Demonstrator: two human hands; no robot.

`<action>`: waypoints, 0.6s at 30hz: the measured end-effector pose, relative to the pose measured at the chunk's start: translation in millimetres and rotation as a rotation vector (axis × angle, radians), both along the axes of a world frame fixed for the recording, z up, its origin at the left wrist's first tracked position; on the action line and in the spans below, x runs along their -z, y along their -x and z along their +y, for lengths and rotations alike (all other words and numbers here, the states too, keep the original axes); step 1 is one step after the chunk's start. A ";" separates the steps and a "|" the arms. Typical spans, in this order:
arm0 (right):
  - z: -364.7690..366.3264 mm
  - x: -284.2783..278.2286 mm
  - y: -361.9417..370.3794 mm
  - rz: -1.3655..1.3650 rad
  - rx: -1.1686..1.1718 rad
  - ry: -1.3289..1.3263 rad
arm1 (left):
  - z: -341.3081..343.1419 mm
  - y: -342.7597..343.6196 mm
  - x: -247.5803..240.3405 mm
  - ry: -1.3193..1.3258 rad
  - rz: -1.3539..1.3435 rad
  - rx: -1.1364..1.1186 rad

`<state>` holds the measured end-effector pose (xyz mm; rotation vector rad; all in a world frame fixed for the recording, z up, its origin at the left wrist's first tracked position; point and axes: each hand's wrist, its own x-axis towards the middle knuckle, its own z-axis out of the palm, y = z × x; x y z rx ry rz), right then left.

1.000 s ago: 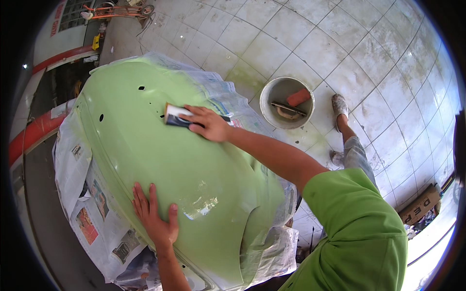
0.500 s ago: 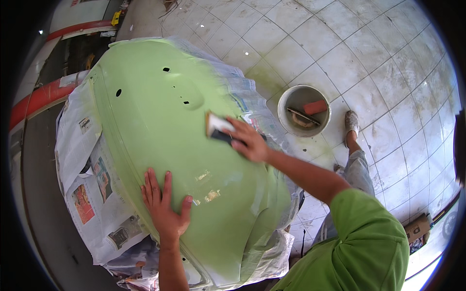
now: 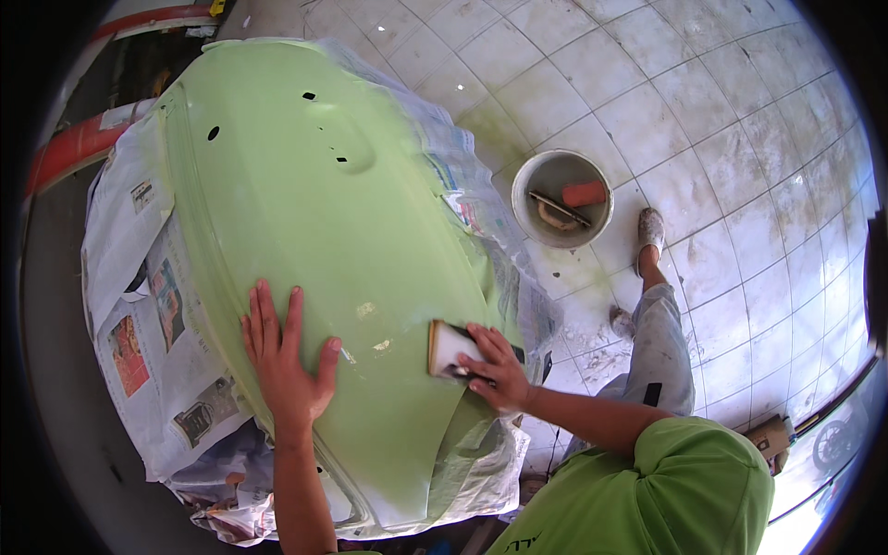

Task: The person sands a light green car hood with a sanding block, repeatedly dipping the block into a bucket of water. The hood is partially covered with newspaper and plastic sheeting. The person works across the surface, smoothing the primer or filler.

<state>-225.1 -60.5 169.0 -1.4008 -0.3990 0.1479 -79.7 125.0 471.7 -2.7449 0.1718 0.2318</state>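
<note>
A large, light-green, smoothly curved panel (image 3: 264,213) lies beneath both hands. On it, the right hand (image 3: 500,372) grips a rectangular white-and-dark block with a tan edge (image 3: 448,350). The left hand (image 3: 289,375), holding nothing, rests flat, fingers spread. Printed newspaper sheets (image 3: 118,245) lie left of it; a round grey bucket (image 3: 549,170) stands beyond the right hand.

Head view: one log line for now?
left hand: flat on green panel | right hand: holding block on panel | bucket: on tiled floor
</note>
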 end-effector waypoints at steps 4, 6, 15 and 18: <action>38.7 39.9 -207.8 -0.090 0.248 0.021 | -5.5 -13.8 1.1 0.014 -0.026 0.076; 43.8 34.1 -241.7 -0.023 0.216 0.011 | -5.3 -15.0 4.7 0.020 -0.045 0.077; 6.3 -22.1 22.2 0.054 0.105 0.044 | 10.3 13.5 3.7 0.023 -0.063 0.043; 33.3 25.3 -106.0 0.006 0.188 0.001 | 6.4 2.7 -0.3 0.017 -0.081 0.081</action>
